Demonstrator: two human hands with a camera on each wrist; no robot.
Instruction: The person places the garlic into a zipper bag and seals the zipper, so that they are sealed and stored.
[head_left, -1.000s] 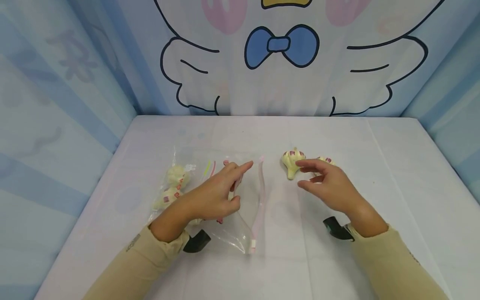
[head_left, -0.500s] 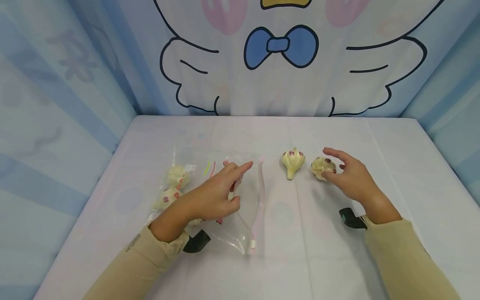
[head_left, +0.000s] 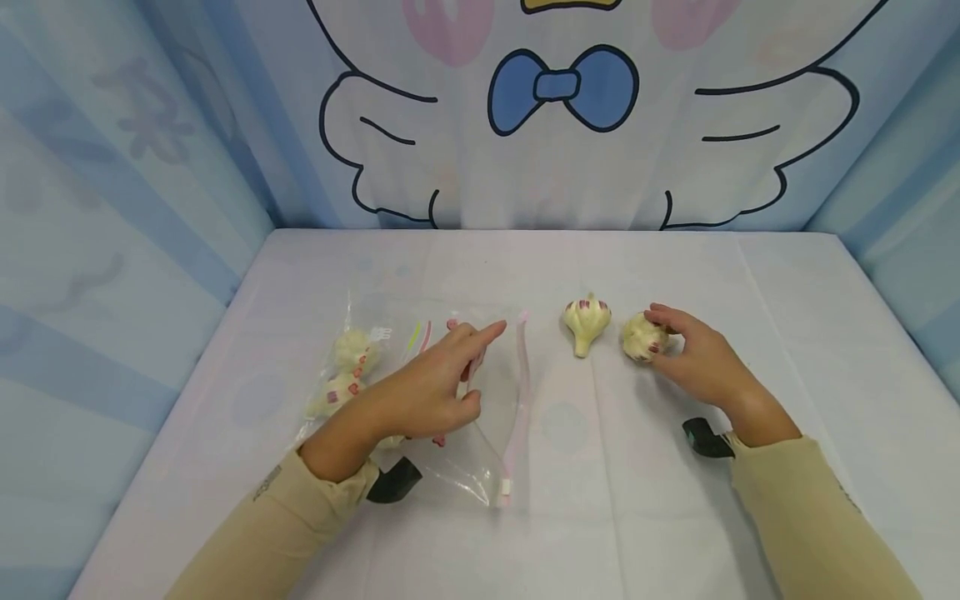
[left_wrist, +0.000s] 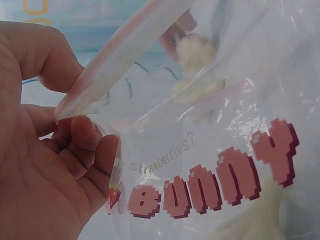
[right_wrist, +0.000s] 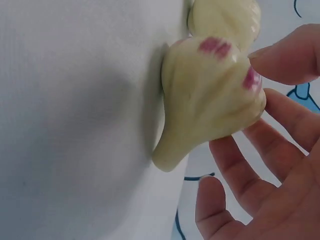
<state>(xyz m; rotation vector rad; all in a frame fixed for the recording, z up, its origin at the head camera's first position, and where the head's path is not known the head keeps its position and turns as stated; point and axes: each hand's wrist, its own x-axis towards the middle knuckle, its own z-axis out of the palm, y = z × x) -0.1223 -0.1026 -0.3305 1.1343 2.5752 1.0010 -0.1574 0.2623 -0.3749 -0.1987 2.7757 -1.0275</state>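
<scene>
My left hand (head_left: 423,392) grips the upper layer of a clear zip bag (head_left: 480,467) with a pink seal edge. Red "BUNNY" lettering (left_wrist: 190,190) shows on its film in the left wrist view. Several pale garlic bulbs (head_left: 354,352) lie inside the bag, partly behind my left arm. Right of the bag, my right hand (head_left: 701,367) holds a cream garlic bulb (head_left: 641,339) with purple patches between thumb and fingers, low at the table. In the right wrist view the stem of this bulb (right_wrist: 210,95) shows. A second loose garlic bulb (head_left: 587,321) lies just left of it.
A pale cloth covers the table (head_left: 690,267), with a fold line running down its right side. Behind it hangs a curtain (head_left: 555,175) with a cartoon print, and more blue curtains close off both sides. Dark wrist cameras (head_left: 705,437) stick out beside the sleeves.
My right hand has moved to the right, away from the left loose bulb, and taken hold of the right one, which has turned slightly. The left hand and bag stay put.
</scene>
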